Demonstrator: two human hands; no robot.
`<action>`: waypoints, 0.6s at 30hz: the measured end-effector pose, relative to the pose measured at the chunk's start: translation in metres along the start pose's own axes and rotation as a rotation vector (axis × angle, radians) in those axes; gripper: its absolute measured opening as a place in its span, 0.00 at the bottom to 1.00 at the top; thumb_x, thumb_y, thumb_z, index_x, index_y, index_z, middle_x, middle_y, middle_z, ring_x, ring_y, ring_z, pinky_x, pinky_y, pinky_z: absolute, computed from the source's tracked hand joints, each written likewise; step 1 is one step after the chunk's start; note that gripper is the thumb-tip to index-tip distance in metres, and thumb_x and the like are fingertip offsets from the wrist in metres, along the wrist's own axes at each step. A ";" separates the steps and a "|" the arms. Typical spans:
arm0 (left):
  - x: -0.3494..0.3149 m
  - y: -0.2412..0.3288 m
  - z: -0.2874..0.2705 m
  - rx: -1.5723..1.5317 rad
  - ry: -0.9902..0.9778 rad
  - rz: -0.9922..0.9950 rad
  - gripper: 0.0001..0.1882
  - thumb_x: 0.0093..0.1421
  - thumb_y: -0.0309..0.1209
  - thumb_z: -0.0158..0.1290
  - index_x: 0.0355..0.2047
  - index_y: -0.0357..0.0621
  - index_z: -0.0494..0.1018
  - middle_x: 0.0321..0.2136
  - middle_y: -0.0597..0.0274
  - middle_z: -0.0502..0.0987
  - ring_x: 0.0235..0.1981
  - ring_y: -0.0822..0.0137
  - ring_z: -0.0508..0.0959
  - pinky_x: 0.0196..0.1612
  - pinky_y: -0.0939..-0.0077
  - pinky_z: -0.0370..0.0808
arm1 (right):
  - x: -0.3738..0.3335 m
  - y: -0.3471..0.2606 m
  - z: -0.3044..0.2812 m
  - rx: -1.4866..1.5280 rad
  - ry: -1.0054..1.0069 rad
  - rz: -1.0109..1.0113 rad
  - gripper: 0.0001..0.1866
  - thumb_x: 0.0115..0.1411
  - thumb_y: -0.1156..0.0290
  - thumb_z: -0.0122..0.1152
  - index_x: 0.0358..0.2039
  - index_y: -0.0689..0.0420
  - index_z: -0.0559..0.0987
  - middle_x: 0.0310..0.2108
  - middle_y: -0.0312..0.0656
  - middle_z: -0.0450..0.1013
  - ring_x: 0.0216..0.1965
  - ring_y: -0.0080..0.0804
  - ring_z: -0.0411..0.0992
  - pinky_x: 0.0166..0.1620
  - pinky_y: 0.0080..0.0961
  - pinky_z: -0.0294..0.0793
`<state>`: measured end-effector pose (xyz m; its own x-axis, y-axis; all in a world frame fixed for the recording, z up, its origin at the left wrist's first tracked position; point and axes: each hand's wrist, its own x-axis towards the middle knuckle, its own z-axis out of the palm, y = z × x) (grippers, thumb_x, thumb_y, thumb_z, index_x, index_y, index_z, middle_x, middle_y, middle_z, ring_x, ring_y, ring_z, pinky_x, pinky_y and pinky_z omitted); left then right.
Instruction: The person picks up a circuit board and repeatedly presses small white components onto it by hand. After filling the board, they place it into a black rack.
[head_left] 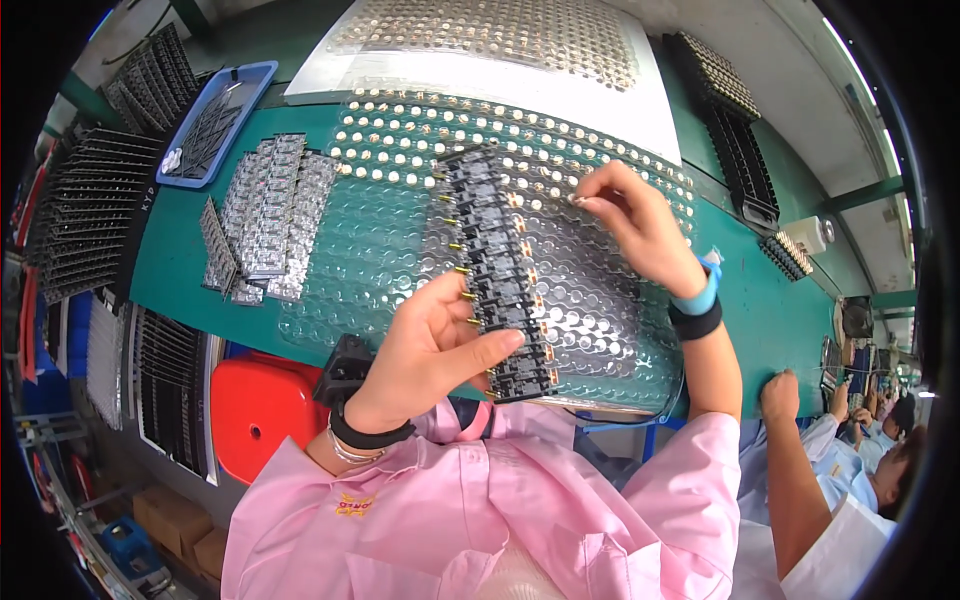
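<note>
My left hand (425, 345) grips a long black circuit board panel (495, 265) near its lower end, thumb on top and fingers underneath. Brass-coloured pins stick out along the panel's left edge, and small whitish and copper-toned parts line its right edge. To the right, my right hand (645, 230) pinches a tiny pale part (577, 201) between thumb and fingertip; its exact kind is too small to tell. Both hands are above a clear plastic blister tray (370, 240), whose far rows hold round white components (400, 159). Many nearer pockets show no white component.
Stacked board panels (275, 215) lie left on the green table (165, 255), near a blue tray (215, 125) of thin dark pieces. Black racks (95, 200) stand far left, above a red stool (255, 420). Another filled blister sheet (500, 40) lies behind. A co-worker's arm (800, 460) is at right.
</note>
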<state>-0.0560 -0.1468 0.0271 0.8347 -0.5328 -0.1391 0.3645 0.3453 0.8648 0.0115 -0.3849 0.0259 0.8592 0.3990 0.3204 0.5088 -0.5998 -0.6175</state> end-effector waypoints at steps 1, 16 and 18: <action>0.000 -0.002 0.002 0.007 -0.022 -0.019 0.17 0.51 0.22 0.51 0.41 0.35 0.60 0.32 0.58 0.73 0.26 0.76 0.74 0.20 0.89 0.71 | -0.003 -0.010 -0.006 0.248 -0.010 0.101 0.03 0.52 0.80 0.49 0.29 0.60 0.67 0.25 0.37 0.64 0.25 0.23 0.62 0.28 0.19 0.63; 0.004 -0.007 0.011 0.034 -0.075 -0.059 0.19 0.51 0.23 0.52 0.42 0.36 0.60 0.33 0.61 0.72 0.28 0.77 0.74 0.20 0.89 0.70 | -0.010 -0.033 -0.026 1.162 0.077 0.372 0.04 0.55 0.71 0.42 0.26 0.57 0.62 0.20 0.35 0.58 0.21 0.18 0.54 0.22 0.12 0.55; 0.005 -0.006 0.013 0.016 -0.051 -0.082 0.19 0.51 0.23 0.52 0.42 0.36 0.60 0.33 0.61 0.72 0.28 0.77 0.74 0.20 0.89 0.70 | -0.010 -0.032 -0.026 1.225 0.050 0.439 0.04 0.56 0.71 0.42 0.26 0.57 0.62 0.20 0.35 0.58 0.22 0.18 0.54 0.22 0.12 0.55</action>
<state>-0.0591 -0.1618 0.0273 0.7799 -0.5977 -0.1856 0.4241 0.2866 0.8591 -0.0121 -0.3880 0.0616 0.9548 0.2902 -0.0645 -0.1704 0.3565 -0.9186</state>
